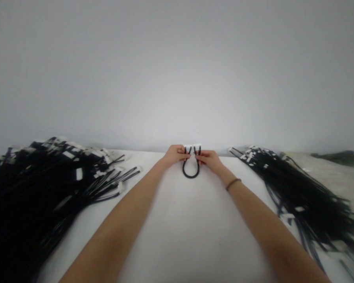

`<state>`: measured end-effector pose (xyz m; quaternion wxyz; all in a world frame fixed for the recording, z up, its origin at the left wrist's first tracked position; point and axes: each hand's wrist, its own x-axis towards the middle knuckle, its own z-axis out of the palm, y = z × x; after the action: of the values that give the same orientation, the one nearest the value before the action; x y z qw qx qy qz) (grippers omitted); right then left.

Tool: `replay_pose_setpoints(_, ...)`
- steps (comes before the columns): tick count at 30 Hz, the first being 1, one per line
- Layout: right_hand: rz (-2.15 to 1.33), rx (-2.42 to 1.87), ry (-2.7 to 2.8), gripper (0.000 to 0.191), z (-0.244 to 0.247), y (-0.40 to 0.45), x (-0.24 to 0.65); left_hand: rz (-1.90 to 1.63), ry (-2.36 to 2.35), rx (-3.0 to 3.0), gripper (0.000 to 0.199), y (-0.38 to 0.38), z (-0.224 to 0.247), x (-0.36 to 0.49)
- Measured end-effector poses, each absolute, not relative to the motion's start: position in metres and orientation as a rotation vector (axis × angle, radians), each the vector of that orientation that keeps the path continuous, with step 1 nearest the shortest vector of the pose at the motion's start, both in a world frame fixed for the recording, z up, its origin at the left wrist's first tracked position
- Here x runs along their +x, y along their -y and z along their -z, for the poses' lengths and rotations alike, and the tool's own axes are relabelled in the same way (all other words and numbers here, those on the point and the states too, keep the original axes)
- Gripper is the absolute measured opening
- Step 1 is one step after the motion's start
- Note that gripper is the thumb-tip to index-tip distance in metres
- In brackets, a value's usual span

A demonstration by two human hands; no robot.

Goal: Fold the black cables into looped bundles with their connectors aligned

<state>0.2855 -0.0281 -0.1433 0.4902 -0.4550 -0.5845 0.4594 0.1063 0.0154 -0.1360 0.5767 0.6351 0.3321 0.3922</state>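
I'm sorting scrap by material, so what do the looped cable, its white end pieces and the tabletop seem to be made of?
Looped cable: probably rubber or soft plastic over wire; dark, fairly matt, bending smoothly.
White end pieces: likely hard plastic; plain white and block-like, though blurred.
Tabletop: perhaps laminate or painted board; pale, smooth, no visible grain.

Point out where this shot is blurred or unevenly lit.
Head view: the wall is brightest mid-frame and dims towards the top corners; the right cable pile smears at its lower end; the left cable pile sinks into near-black.
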Motion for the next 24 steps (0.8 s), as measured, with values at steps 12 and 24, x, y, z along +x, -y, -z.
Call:
replay_pose_setpoints(12, -1.132, -1.100, 1.415, 0.036, 0.1432, 0.0283, 0.2857, -0.922, -0.790, 1.495, 0.035, -0.0141, 0.1342, 0.1064)
replay_pose_setpoints(24, -1.108, -1.120, 1.434, 0.034, 0.1408, 0.0300, 0.2847, -0.918, -0.790, 1.469, 0.036, -0.0120, 0.1322, 0.1066)
